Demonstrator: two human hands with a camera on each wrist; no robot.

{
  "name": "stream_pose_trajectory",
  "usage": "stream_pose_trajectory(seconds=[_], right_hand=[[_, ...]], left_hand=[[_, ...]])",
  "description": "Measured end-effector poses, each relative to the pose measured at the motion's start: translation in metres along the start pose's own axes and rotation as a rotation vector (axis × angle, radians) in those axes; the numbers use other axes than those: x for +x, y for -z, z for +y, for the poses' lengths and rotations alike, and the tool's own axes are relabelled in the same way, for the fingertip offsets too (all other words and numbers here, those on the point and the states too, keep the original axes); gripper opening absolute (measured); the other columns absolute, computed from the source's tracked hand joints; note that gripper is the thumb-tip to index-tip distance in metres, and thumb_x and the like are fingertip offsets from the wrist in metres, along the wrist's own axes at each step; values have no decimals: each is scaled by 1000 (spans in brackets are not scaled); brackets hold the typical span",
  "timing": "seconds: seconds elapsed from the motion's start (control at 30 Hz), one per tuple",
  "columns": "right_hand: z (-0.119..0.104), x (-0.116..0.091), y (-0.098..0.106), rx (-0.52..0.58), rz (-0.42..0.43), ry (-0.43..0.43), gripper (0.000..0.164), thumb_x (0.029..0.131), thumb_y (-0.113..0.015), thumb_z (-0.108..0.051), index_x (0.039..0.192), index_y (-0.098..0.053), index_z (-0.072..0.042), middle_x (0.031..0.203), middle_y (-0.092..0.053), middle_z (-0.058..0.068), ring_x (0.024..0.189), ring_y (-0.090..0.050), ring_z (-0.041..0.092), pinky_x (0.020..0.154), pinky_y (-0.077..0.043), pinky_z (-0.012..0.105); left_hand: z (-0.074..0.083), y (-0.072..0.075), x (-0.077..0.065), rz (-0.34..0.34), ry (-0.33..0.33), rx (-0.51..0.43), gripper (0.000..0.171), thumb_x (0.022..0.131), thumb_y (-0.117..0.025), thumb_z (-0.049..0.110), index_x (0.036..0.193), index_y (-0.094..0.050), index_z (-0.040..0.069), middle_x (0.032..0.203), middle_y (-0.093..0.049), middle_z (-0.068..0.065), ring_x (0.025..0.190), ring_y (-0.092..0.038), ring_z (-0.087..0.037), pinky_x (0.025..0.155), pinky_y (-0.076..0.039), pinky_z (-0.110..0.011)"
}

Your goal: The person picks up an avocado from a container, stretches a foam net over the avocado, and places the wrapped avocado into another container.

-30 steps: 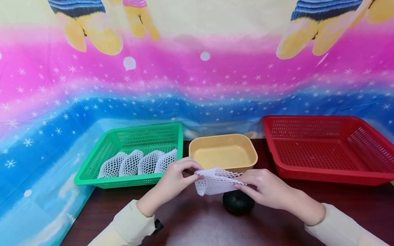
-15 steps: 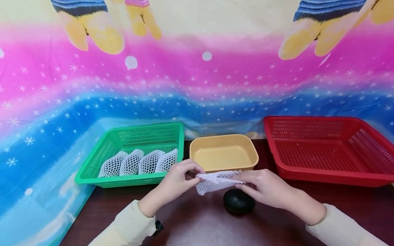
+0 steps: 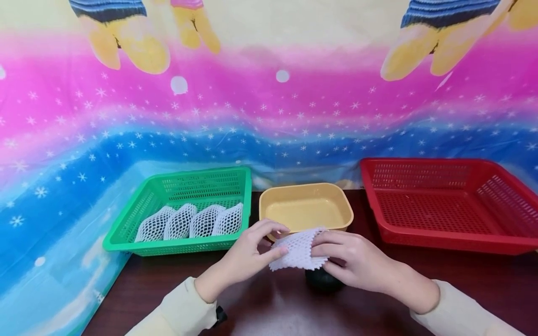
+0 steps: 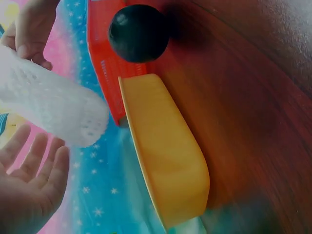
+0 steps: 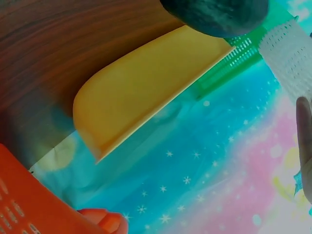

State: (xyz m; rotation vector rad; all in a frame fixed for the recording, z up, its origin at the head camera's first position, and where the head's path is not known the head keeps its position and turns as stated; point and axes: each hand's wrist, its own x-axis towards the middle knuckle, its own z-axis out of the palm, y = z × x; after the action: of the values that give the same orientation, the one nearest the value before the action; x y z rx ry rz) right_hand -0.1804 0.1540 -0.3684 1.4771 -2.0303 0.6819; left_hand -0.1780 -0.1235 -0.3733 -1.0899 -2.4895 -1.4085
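Observation:
A white foam fruit net (image 3: 297,249) hangs above the table between both hands. My right hand (image 3: 357,256) holds it at its right end, fingers in the mouth and thumb below. Beside the net's left end is my left hand (image 3: 248,254), its thumb over the net in the head view. In the left wrist view, this left hand (image 4: 36,185) has fingers extended, just short of the net (image 4: 58,105). Below the right hand, a smooth dark egg-shaped fruit (image 3: 322,281) lies on the table, partly hidden by net and fingers.
A yellow plastic box (image 3: 304,212) stands behind the hands. To its left, a green basket (image 3: 176,249) holds several net-wrapped pieces (image 3: 178,224) in a row. On the right is a red basket (image 3: 454,233). A printed cloth (image 3: 269,112) hangs behind.
The net, pulled flat between both hands before, now stands wider with its mouth facing right. The left fingers have loosened from its end; the right fingers have moved into its mouth.

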Motion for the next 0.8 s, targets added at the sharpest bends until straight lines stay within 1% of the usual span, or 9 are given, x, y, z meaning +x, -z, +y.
stream_pose_trajectory(seconds=[0.07, 0.17, 0.23, 0.33, 0.47, 0.57, 0.63, 0.7, 0.8], right_hand=[[-3, 0, 0, 14, 1, 15, 39, 108, -42, -33, 98, -74, -13, 110, -69, 0, 97, -67, 14, 88, -54, 24], [-6, 2, -2, 38, 23, 64, 35, 107, -43, -27, 100, -73, -12, 109, -69, 3, 95, -68, 16, 84, -56, 25], [-7, 3, -4, 41, 31, 76, 35, 107, -42, -26, 101, -73, -12, 110, -71, 4, 95, -69, 17, 84, -56, 25], [-9, 3, -5, 47, 38, 74, 37, 108, -41, -27, 102, -74, -12, 110, -72, 5, 97, -71, 17, 87, -56, 25], [-10, 2, -6, 65, 22, 66, 38, 109, -42, -30, 102, -75, -12, 111, -73, 6, 99, -71, 17, 88, -55, 26], [-10, 2, -6, 61, 8, 81, 38, 109, -43, -30, 104, -75, -10, 112, -73, 7, 100, -72, 19, 89, -55, 26], [-10, 1, -5, 59, -7, 76, 38, 109, -43, -30, 106, -76, -10, 114, -73, 7, 102, -72, 18, 90, -55, 26], [-8, 1, -3, 59, -13, 67, 37, 109, -45, -31, 108, -76, -10, 115, -74, 6, 103, -72, 18, 90, -55, 26], [-6, -1, -2, 61, -4, 46, 34, 108, -50, -34, 109, -76, -12, 111, -74, 3, 99, -72, 15, 87, -56, 25]], left_hand=[[-1, -2, -1, -23, -9, -3, 37, 95, -76, 20, 130, -66, 10, 125, -63, -1, 110, -62, -19, 87, -57, -32], [-1, -6, -1, -33, -67, 27, 39, 92, -79, 20, 129, -68, 11, 123, -65, 1, 109, -63, -16, 89, -55, -31], [0, -10, -1, -5, -108, 54, 36, 90, -81, 17, 124, -70, 10, 116, -68, 1, 105, -64, -13, 89, -55, -30], [1, -14, 2, 50, -134, 66, 29, 89, -82, 12, 115, -72, 8, 105, -70, 1, 96, -66, -9, 85, -55, -27], [2, -17, 3, 86, -130, 57, 17, 88, -81, 8, 104, -74, 9, 95, -70, 3, 89, -65, -5, 80, -57, -27], [1, -16, 2, 105, -126, 79, 12, 88, -82, 9, 97, -74, 12, 89, -69, 6, 85, -64, -5, 77, -56, -26], [0, -14, 0, 117, -124, 88, 12, 87, -82, 9, 95, -73, 12, 88, -68, 7, 83, -64, -6, 75, -55, -25], [0, -11, -1, 132, -123, 84, 12, 87, -81, 7, 94, -72, 12, 89, -67, 6, 83, -64, -9, 74, -56, -27], [-2, -6, -3, 153, -111, 74, 13, 87, -78, 4, 94, -70, 11, 92, -66, 5, 84, -64, -11, 73, -57, -30]])
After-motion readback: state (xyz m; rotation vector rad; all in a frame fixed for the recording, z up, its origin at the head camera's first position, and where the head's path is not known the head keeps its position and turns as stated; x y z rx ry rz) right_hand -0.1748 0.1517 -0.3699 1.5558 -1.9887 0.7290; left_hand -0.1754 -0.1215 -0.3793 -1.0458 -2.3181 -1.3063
